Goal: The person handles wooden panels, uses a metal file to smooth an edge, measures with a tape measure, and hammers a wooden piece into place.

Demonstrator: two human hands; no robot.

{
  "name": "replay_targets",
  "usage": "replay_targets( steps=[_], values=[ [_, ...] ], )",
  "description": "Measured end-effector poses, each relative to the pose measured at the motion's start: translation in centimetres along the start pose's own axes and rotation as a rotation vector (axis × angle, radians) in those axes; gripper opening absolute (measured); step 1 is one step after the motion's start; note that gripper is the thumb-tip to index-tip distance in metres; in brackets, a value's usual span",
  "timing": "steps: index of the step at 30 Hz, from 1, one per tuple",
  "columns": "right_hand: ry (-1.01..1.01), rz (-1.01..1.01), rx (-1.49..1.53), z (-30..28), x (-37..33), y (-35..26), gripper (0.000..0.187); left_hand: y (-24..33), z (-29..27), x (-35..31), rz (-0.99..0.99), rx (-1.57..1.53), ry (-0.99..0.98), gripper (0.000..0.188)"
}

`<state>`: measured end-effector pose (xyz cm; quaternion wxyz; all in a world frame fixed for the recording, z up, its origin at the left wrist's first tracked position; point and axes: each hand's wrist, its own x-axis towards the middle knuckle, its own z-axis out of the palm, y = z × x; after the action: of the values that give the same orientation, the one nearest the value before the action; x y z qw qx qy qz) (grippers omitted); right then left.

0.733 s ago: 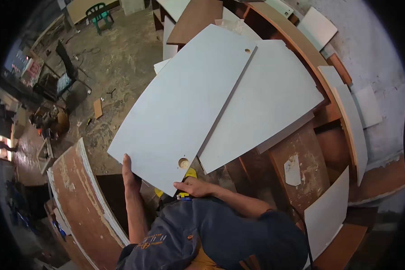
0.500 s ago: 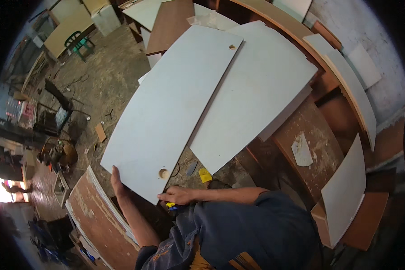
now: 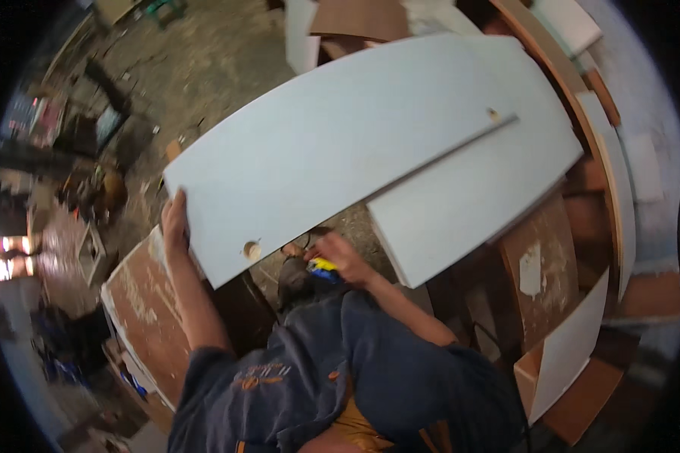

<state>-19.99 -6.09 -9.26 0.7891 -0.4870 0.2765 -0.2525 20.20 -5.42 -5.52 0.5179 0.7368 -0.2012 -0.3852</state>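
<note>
A long white board (image 3: 317, 143) lies slantwise before me, its far end resting over a second white panel (image 3: 461, 204). One round hole (image 3: 252, 250) is cut near its close end, and a smaller one (image 3: 493, 115) near the far end. My left hand (image 3: 175, 220) grips the board's short left edge, thumb on top and the other fingers hidden beneath. My right hand (image 3: 340, 258) is apart from the board, just off its near long edge. Its fingers are closed around a small yellow and blue tool (image 3: 323, 266), partly hidden and blurred.
A worn brown panel (image 3: 143, 298) leans at my left. Brown cabinet parts (image 3: 540, 279) and an upright white panel (image 3: 574, 355) stand at the right. A long curved wooden edge (image 3: 582, 106) runs along the wall. Beyond the board, chairs and scraps lie on the stained floor (image 3: 227, 68).
The board has swung clockwise in view, its far end moving right over the second panel. My right hand has left the board's near corner and moved right and up with the yellow and blue tool.
</note>
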Motion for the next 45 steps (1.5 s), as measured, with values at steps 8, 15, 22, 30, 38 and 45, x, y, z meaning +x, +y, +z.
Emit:
replay_targets(
  steps=[8, 15, 22, 30, 38, 45],
  values=[
    [0.390, 0.152, 0.154, -2.1, 5.0, -0.8, 0.053, 4.8, 2.3, 6.6, 0.107, 0.098, -0.103, 0.049],
    [0.543, -0.072, -0.377, -2.9, 7.1, 1.7, 0.043, 4.0, 1.7, 8.9, 0.169, 0.083, -0.158, 0.052],
    [0.562, -0.106, -0.018, 2.1, 9.7, 0.5, 0.045, 5.3, 0.5, 15.0, 0.250, 0.180, -0.212, 0.057],
    [0.436, -0.006, 0.006, 7.1, 21.1, -5.3, 0.052, 7.8, -7.6, 21.8, 0.168, 0.041, -0.259, 0.058],
    [0.238, -0.092, -0.281, 6.1, 36.8, -12.1, 0.047, 11.7, -9.0, 32.4, 0.268, -0.066, -0.081, 0.054],
    [0.138, -0.301, -0.490, 1.1, 55.7, -21.1, 0.044, 13.4, -4.3, 46.4, 0.303, -0.176, 0.180, 0.045]
  ],
)
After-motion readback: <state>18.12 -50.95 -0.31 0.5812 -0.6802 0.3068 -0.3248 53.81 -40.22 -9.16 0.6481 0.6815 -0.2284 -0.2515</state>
